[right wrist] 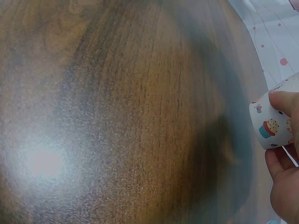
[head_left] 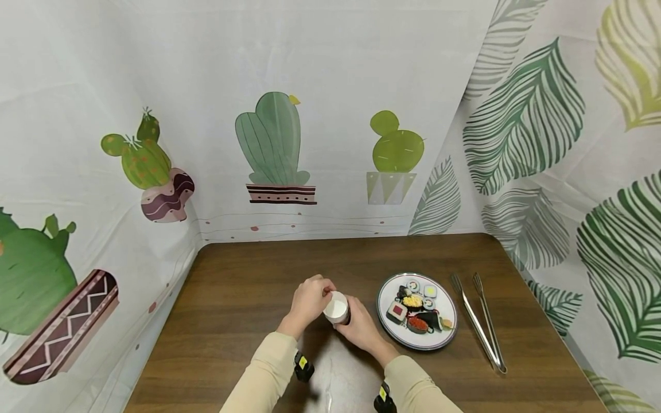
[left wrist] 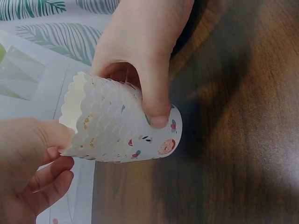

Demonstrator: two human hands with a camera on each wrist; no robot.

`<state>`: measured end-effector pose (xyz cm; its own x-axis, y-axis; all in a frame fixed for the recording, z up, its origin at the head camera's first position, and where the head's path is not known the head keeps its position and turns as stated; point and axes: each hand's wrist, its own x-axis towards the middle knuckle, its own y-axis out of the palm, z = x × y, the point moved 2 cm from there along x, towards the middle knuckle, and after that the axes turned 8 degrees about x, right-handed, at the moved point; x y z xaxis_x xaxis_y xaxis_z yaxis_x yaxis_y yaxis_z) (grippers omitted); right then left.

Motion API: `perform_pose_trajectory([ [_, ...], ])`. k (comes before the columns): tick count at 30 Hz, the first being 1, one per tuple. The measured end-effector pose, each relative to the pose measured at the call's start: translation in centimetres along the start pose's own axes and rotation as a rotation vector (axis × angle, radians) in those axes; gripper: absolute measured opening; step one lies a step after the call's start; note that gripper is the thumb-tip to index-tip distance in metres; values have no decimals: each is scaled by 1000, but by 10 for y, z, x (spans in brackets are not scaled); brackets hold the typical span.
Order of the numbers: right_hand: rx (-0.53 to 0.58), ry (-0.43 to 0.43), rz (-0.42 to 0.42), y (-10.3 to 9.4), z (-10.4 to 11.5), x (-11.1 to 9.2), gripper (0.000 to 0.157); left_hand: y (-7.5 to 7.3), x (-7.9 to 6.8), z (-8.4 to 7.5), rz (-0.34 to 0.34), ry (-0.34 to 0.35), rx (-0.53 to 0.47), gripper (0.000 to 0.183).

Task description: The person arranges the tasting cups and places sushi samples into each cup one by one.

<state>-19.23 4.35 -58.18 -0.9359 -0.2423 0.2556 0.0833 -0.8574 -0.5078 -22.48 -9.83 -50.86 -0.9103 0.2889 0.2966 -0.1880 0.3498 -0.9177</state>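
Though dark, glossy table [head_left: 232, 321]; cactus-print cloth [head_left: 335, 115]

Fig. Curtained tabletop set-up, room type uncertain.
White cactus-printed fabric [head_left: 206, 74] (upper left and centre) and white leaf-printed fabric [head_left: 563, 212] (right) enclose a brown, wood-grained, round-cornered table [head_left: 232, 292] (lower centre).

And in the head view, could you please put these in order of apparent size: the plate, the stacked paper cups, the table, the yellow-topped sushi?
Largest to smallest:
1. table
2. plate
3. stacked paper cups, partly covered by fingers
4. yellow-topped sushi
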Motion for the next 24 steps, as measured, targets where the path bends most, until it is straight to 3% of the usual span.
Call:
perform_pose_trajectory([
  [24, 3, -19, 0, -1, -4, -1, 66, -18, 9, -3, -31, 51, -36, 11],
])
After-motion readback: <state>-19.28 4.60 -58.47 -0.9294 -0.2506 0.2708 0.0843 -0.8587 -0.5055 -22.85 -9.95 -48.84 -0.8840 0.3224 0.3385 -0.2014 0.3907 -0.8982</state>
